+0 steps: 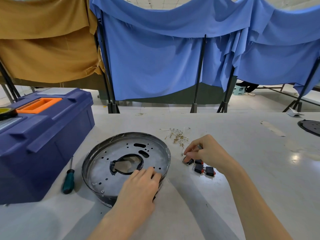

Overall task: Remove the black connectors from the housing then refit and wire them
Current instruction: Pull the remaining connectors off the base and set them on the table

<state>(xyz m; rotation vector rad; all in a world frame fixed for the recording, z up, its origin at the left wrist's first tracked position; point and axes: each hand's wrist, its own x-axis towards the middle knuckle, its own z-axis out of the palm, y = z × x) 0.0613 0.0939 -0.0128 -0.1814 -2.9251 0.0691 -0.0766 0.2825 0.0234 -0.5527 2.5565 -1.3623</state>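
A round grey metal housing with holes and a large centre opening lies on the white table. My left hand rests on its near right rim, fingers curled over the edge. To the right of the housing lie several black connectors with red ends. My right hand pinches one black connector at the left of that group, just off the table. A heap of short white wires with brass terminals lies behind my right hand.
A green-handled screwdriver lies left of the housing. A blue toolbox with an orange handle stands at the left, a tape roll on top. A dark round plate sits at the far right edge.
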